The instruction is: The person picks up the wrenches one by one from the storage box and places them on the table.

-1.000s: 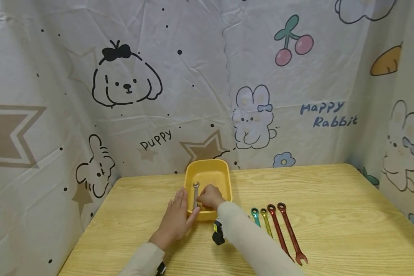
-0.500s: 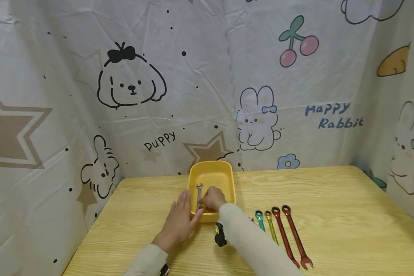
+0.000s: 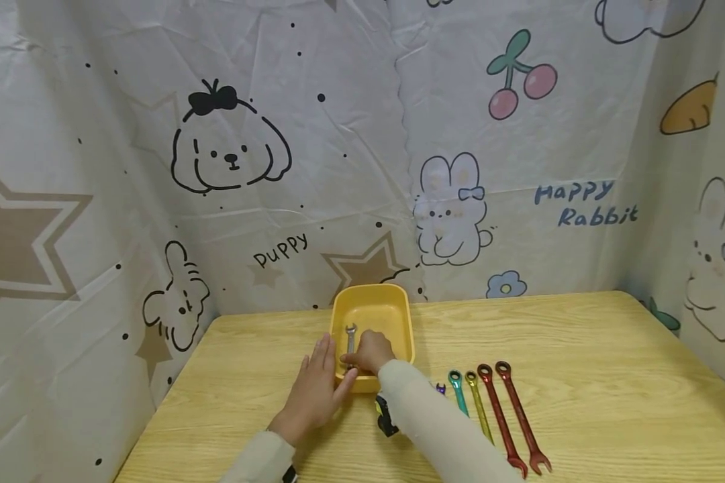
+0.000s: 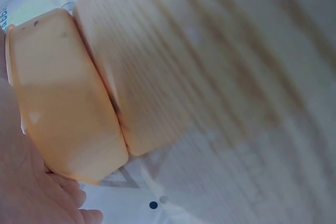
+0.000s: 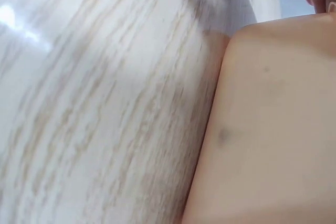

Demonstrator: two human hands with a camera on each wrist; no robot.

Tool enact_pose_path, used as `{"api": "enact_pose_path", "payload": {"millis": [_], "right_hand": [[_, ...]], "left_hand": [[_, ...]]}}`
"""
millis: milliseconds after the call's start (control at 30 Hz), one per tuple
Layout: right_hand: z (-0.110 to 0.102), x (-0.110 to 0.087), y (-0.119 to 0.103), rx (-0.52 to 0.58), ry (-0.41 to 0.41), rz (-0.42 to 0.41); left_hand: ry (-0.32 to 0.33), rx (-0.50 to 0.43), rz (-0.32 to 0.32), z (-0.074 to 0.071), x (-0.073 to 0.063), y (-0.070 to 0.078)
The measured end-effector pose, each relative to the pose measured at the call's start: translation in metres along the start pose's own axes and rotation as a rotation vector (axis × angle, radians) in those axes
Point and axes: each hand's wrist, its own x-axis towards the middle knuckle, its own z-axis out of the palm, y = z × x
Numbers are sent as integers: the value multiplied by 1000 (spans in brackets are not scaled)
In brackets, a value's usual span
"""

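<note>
A yellow plastic tray (image 3: pixel 408 322) stands near the table's back edge, with a small silver wrench (image 3: pixel 351 341) lying lengthwise in its left part. My right hand (image 3: pixel 373 350) reaches into the tray, fingers curled and fingertips pinching the wrench toward its near end, which they partly hide. Against the tray's left side rests my left hand (image 3: pixel 311 392), fingers straight, with the thumb lying over the front left corner. In the left wrist view, that hand (image 4: pixel 21 182) lies along the orange-looking tray wall (image 4: pixel 68 98). The right wrist view mostly catches the tray's outer wall (image 5: pixel 273 119).
Right of the tray lies a row of ratchet wrenches: a purple one (image 3: pixel 440 388) mostly behind my right sleeve, a teal one (image 3: pixel 458 389), a yellow-green one (image 3: pixel 478 406) and two red ones, the outer red wrench (image 3: pixel 521 416) farthest right. A printed curtain (image 3: pixel 314 168) encloses the table.
My right fingertips have shifted slightly nearer along the wrench, which itself stays put in the tray. The left hand keeps its place. The head view has tilted slightly.
</note>
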Motion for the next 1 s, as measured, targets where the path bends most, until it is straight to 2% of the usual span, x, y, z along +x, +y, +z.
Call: {"api": "enact_pose_path", "payload": {"millis": [200, 400, 533, 767, 1000], "right_hand": [[10, 4, 3, -72, 0, 31], [8, 7, 3, -46, 8, 60], [6, 7, 1, -58, 10, 42], [4, 5, 2, -107, 105, 33], [3, 7, 5, -163, 180, 3]], "left_hand": [[-6, -3, 0, 3, -2, -1], [9, -4, 1, 3, -2, 0], [7, 1, -4, 2, -1, 0], [15, -4, 12, 0, -1, 1], [3, 0, -2, 0, -1, 1]]}}
